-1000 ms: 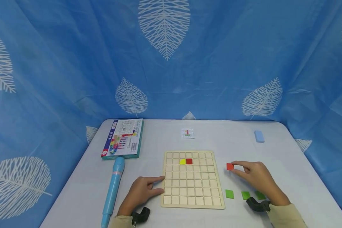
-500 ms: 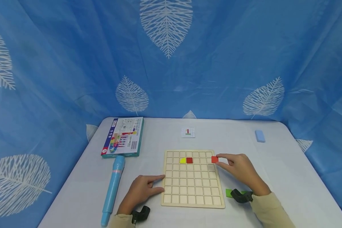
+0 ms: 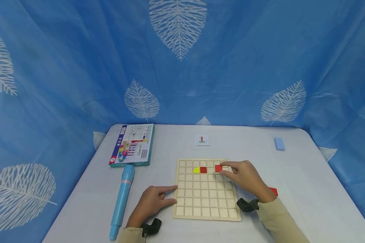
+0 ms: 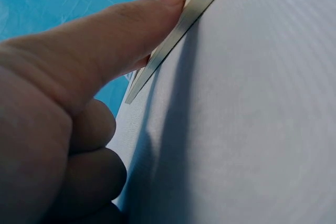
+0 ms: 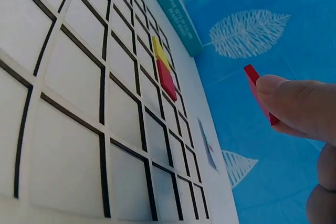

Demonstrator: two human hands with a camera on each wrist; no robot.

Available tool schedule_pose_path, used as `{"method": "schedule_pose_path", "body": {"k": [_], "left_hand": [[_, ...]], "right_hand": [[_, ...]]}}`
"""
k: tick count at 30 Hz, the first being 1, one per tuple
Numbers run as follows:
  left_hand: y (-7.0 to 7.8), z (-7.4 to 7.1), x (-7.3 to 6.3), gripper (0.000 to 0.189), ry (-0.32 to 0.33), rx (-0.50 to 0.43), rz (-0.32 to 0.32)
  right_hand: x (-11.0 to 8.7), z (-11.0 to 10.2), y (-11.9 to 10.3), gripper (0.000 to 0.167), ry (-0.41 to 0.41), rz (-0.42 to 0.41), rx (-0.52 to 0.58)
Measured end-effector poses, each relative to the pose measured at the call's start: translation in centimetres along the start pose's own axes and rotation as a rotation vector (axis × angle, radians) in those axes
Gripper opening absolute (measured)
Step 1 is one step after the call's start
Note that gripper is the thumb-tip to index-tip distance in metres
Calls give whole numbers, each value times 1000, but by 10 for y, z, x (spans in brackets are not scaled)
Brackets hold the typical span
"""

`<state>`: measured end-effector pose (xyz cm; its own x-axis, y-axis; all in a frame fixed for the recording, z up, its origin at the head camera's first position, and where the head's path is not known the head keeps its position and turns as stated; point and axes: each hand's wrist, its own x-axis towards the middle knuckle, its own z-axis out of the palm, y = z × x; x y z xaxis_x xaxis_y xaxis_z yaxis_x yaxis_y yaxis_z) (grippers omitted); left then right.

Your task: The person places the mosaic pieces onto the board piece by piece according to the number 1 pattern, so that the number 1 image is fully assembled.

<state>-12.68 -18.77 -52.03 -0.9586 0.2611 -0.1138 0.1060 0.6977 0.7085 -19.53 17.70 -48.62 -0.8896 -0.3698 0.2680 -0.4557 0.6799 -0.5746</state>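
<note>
Over far-right part of wooden grid board (image 3: 205, 194): raised red square tile (image 3: 218, 168), pinched by thumb and forefinger of right hand (image 3: 244, 175) | left board edge: left hand (image 3: 150, 202), thumb and forefinger straight, touching | second row from far edge: yellow tile (image 3: 196, 170), inset red square tile (image 3: 203, 170), adjacent cells | surface (image 3: 243, 141) beyond: grid pattern card (image 3: 202, 140)

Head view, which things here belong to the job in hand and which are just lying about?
Likely in the job:
grid board
red tile held by the right hand
second red tile on the board
yellow piece beside it
loose red piece
pattern card

Likely just lying about:
picture box
blue stick
blue block
</note>
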Motion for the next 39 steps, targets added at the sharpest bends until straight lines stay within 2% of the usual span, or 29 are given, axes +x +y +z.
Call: {"method": "schedule_pose_path", "body": {"k": [10,23,31,39], "left_hand": [[1,1,2,51,1,-3,-1],[2,-1,2,51,5,3,-3],[2,0,0,51,2,9,-5],[3,-1,1,51,7,13,-3]], "right_hand": [[6,24,-4,28,-60,29,60],[6,49,-5,30,-89,53,166],[3,63,-5,29,-42,24,131],[3,69,-7,30,-21,57,92]]}}
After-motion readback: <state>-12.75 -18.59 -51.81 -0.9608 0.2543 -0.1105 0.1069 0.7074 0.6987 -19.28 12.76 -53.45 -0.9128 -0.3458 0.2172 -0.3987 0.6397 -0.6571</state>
